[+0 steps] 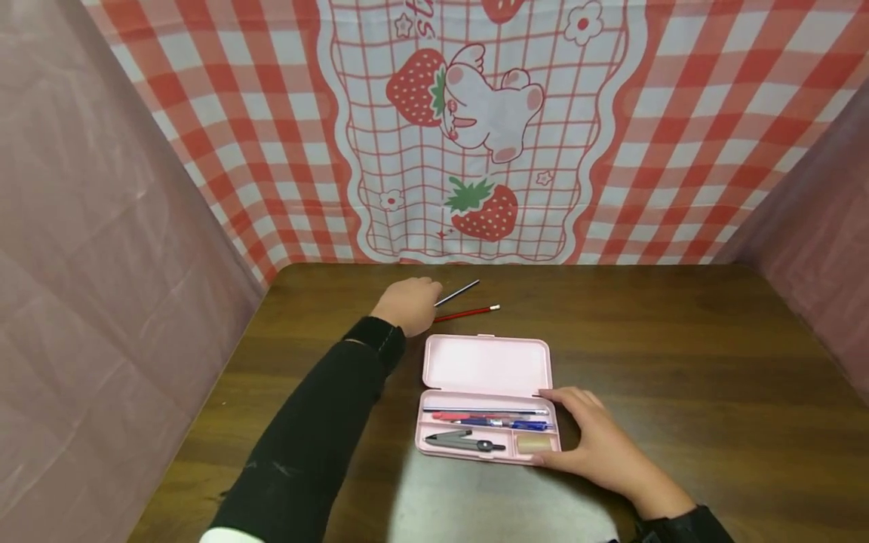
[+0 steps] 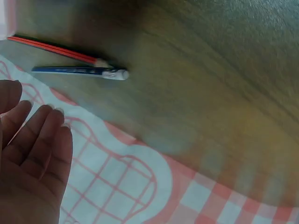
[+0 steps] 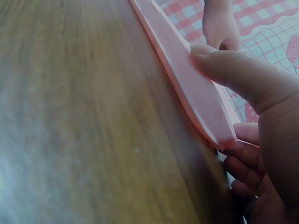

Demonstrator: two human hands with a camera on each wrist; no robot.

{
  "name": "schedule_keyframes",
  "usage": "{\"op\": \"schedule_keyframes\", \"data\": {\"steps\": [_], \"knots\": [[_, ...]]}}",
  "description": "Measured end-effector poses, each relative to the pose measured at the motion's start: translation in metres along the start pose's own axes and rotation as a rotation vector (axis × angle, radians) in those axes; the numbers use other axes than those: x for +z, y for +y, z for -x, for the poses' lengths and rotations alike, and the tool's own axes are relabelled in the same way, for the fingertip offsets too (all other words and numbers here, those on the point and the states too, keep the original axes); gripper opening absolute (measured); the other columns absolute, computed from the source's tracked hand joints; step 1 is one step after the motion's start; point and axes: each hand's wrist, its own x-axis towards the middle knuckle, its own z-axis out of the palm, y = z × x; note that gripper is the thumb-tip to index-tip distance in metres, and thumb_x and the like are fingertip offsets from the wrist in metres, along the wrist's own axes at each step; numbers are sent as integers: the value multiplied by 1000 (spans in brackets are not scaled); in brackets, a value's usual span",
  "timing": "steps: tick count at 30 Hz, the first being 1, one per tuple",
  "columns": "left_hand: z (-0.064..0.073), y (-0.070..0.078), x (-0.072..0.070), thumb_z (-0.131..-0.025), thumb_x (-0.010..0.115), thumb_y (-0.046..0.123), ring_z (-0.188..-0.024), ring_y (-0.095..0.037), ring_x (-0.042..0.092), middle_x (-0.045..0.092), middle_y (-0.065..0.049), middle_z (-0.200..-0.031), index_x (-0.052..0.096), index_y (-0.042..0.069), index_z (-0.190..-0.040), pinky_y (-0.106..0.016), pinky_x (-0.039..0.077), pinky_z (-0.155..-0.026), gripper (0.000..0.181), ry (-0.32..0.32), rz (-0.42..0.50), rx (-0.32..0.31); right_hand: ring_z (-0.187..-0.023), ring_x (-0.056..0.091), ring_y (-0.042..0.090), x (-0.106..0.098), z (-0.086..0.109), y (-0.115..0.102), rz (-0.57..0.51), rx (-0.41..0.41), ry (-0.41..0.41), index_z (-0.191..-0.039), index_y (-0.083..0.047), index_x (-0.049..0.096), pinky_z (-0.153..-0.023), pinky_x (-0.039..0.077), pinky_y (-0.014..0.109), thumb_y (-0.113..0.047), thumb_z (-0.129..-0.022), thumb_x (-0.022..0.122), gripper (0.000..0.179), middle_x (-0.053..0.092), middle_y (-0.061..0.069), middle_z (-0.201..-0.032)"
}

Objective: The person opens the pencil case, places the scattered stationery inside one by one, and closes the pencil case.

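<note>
A pink pencil case (image 1: 487, 363) lies with its lid folded back on the table. Its lower tray holds pens and a pencil in the long compartment, a grey compass (image 1: 462, 443) in front, and a tan block (image 1: 534, 443) in the small compartment. My right hand (image 1: 597, 445) grips the case's right end, thumb at the near edge and fingers at the far side. Beyond the case, my left hand (image 1: 409, 304) reaches beside a red pencil (image 1: 467, 314) and a dark blue pencil (image 1: 458, 292). In the left wrist view its fingers (image 2: 35, 135) are loosely bent, apart from both pencils.
The brown wooden table (image 1: 679, 354) extends to both sides. A red-and-white checked cloth (image 1: 271, 128) with strawberries hangs behind it, and pinkish curtains (image 1: 102, 264) stand at the sides. A pale glare lies on the tabletop in front of the case.
</note>
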Motion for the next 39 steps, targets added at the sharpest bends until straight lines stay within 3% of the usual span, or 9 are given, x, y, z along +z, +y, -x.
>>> {"op": "schedule_keyframes", "data": {"steps": [10,15,21,28,39], "knots": [[-8,-10,22,-101,66,26,-119,-27,61,62,-10,-127,60,8,-134,-41,48,-101,38,-3,309,-207,-122,52,25,0,1,-2,10,4,-5,-136,-11,61,-102,40,51,-64,-66,90,93,62,0,-130],[-11,-21,30,-101,68,27,-125,-30,59,64,-12,-133,61,6,-135,-44,45,-105,41,20,409,-257,-123,51,24,1,0,-2,7,3,-11,-137,-11,61,-102,41,53,-64,-66,90,93,62,-1,-130],[-13,-23,33,-100,69,26,-119,-30,62,67,-11,-125,64,7,-127,-44,47,-103,33,17,444,-270,-123,51,22,0,1,-1,8,-1,-5,-136,-12,61,-102,40,50,-62,-66,91,92,62,-2,-130],[-14,-19,31,-94,71,16,-107,-28,65,71,-9,-111,70,8,-108,-42,50,-95,16,30,422,-313,-123,51,22,-2,2,0,20,-10,10,-136,-12,61,-102,39,49,-63,-66,90,92,62,-2,-130],[-15,-14,35,-92,70,9,-98,-26,67,72,-7,-103,72,9,-100,-41,53,-88,8,48,381,-306,-121,52,22,-1,4,-2,22,-19,25,-135,-11,62,-101,41,49,-63,-66,91,91,63,-4,-128]]}}
